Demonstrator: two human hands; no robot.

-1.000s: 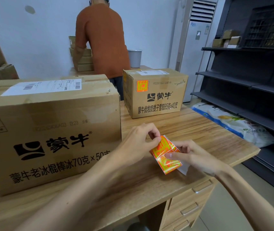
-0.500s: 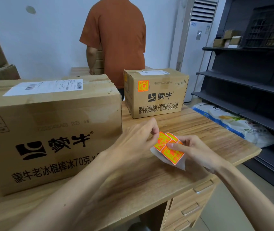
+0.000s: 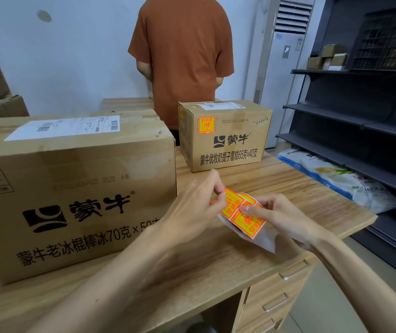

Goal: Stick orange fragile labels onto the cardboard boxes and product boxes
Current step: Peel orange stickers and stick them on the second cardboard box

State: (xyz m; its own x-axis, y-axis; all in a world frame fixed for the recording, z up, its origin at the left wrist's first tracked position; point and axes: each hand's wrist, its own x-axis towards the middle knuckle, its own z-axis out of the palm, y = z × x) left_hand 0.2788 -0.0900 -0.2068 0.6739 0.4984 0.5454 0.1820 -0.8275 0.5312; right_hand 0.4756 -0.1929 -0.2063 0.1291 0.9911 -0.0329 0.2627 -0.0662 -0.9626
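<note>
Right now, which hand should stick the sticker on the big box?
Probably the left hand: it pinches a sticker and is beside the big box. The right hand holds the roll.

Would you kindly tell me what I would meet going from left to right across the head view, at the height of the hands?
large cardboard box → left hand → orange label strip → right hand → white bag → dark shelving
</note>
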